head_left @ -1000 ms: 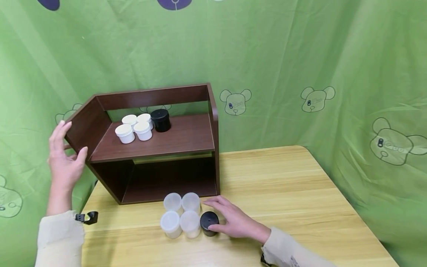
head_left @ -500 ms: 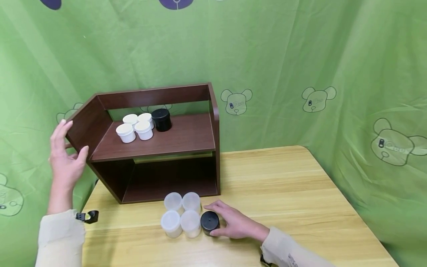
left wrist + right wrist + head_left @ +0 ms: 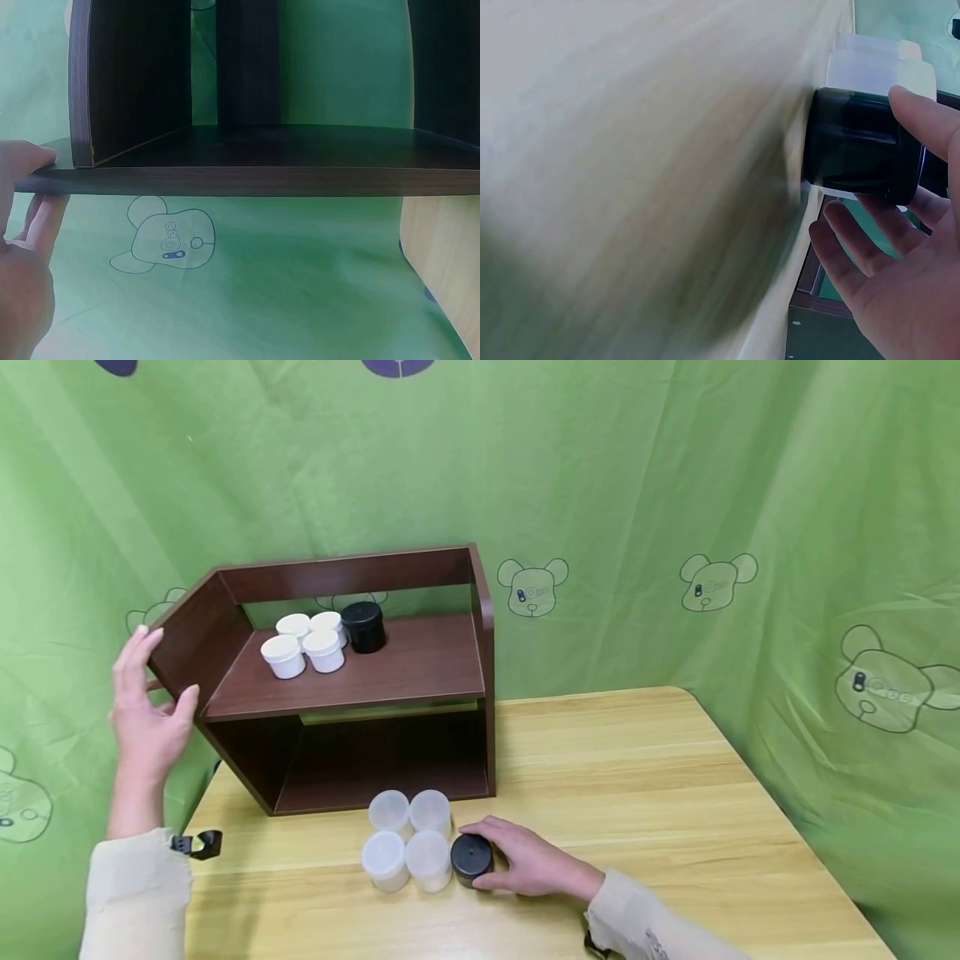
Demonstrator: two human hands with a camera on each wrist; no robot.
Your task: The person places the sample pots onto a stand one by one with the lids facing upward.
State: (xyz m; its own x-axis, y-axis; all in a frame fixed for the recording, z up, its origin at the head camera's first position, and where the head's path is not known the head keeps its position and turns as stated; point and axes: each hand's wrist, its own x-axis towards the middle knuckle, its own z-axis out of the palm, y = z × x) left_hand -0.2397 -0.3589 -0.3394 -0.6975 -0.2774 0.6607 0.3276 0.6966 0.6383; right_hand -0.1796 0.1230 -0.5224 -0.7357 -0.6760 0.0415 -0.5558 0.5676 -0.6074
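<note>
Right hand (image 3: 525, 860) pinches the front black jar (image 3: 472, 857), left hand (image 3: 146, 722) grips the shelf (image 3: 420, 664); steadiness should spare the clear tubs (image 3: 428, 858) alongside.

The left sleeve (image 3: 135, 897) is pale beige, its cuff (image 3: 135, 846) edge uneven; a black clip (image 3: 212, 845) with a curved, hollow end juts from the cuff's side. The right sleeve (image 3: 651, 913) is beige, bearing a small dark mark (image 3: 657, 946), with a black piece (image 3: 595, 945) partly showing beneath its cuff
</note>
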